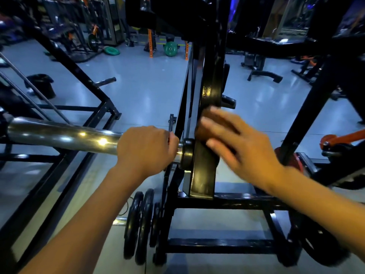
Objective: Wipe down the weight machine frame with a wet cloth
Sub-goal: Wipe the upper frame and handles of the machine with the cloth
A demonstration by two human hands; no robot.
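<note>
Two hands: left hand curls around one chrome bar; right hand, blurred, fingers spread, lies against one black plate on the machine frame. Three small plates below. No cloth is visible.

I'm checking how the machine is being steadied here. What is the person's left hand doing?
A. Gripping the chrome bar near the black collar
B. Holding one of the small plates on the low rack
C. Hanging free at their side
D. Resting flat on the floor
A: the left hand is curled round the chrome bar, close beside the black collar.
</note>
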